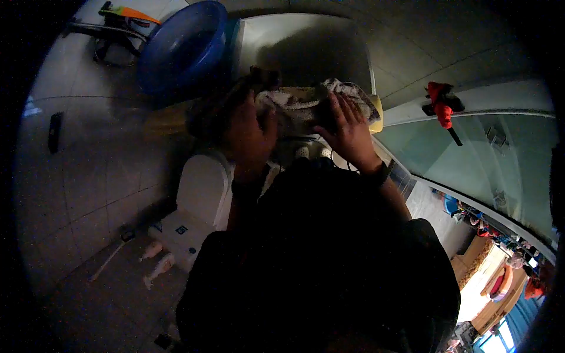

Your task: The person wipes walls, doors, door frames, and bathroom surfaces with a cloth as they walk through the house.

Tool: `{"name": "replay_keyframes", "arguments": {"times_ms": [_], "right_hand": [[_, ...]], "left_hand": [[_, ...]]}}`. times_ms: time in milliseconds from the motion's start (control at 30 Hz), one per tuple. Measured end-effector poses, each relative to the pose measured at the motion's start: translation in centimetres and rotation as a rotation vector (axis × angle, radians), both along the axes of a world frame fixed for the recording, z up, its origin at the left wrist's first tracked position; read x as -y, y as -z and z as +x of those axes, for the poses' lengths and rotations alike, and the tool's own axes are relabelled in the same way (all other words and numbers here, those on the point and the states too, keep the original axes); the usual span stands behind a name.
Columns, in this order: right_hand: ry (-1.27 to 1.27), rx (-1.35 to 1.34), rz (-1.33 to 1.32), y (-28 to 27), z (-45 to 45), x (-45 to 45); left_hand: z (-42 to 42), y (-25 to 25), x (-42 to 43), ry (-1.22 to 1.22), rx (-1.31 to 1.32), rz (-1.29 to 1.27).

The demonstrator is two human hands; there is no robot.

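Note:
A brown and pale patterned cloth (291, 109) lies crumpled across a yellowish ledge or board (377, 113). My right hand (351, 130) rests on the cloth's right part, fingers stretched out and thumb apart. On the left part, in deep shadow, is my left hand (254, 135); its thumb stands away from the fingers, which look stretched. Darkness hides most of the left fingertips and the dark end of the cloth beside them. Just beyond the ledge is a white-rimmed basin or tub (303, 23), shaded inside.
A large blue plastic tub (187, 47) leans at the upper left. To my left stands a white toilet (203, 182), with bottles (160, 267) and a brush-like stick (112, 256) near it. A glass panel (465, 141) with a red object (440, 105) is at right.

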State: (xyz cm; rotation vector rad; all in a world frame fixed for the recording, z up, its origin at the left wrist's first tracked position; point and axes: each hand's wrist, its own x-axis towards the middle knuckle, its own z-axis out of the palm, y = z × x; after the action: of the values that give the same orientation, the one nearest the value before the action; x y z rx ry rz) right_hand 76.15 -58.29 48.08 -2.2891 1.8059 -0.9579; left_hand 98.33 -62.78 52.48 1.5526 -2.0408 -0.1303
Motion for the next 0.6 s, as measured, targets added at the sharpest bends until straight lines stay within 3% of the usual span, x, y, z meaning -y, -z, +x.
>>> {"name": "replay_keyframes", "arguments": {"times_ms": [100,200,267,433,533,600], "right_hand": [[0.049,-0.166,0.015,-1.1,1.3,0.7],[0.068,-0.247,0.01,-0.9,1.7,1.6],[0.038,-0.23,0.004,-0.6,1.4,2.3],[0.041,-0.211,0.037,1.2,1.0,4.4],[-0.014,-0.368,0.042,3.0,0.4,5.6],[-0.018,-0.191,0.055,1.2,0.8,5.3]], "left_hand": [[-2.4,0.3,-0.8,-0.003,-0.087,-0.008],[-3.9,1.2,-0.9,-0.032,0.128,-0.012],[-4.2,1.9,0.0,0.16,0.287,-0.129],[-4.9,2.9,2.0,0.13,0.225,-0.093],[-5.2,3.7,2.9,0.115,0.19,-0.092],[-5.4,4.0,3.3,0.098,0.218,-0.126]]}}
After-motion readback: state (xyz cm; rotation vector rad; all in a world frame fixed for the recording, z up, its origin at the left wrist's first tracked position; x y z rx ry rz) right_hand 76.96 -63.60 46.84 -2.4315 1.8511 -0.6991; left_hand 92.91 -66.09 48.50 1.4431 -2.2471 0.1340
